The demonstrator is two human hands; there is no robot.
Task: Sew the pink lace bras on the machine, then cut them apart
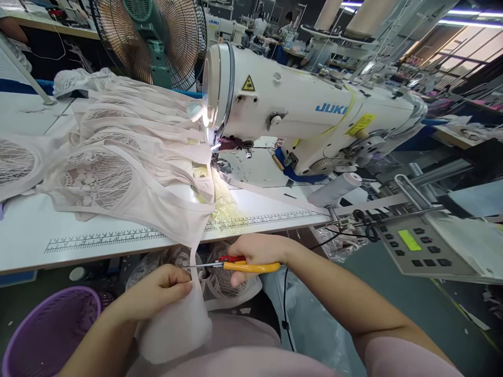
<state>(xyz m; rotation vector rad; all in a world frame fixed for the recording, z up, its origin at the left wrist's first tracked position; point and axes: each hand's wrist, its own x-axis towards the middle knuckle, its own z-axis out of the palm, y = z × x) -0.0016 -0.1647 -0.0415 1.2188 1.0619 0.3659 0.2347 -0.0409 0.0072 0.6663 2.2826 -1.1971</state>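
My left hand (159,290) is closed, pinching a pale pink fabric piece (176,327) below the table's front edge. A thin strip of the same fabric runs up from it to the pile of pink lace garments (118,152) on the table. My right hand (257,254) is closed around orange-handled thread snips (236,265). Their blades point left and meet the strip just above my left fingers.
A white JUKI sewing machine (310,112) stands on the white table (58,230) with a printed ruler along its front. A purple basket (47,330) sits lower left, a control panel (420,246) at right, a green fan (153,42) behind.
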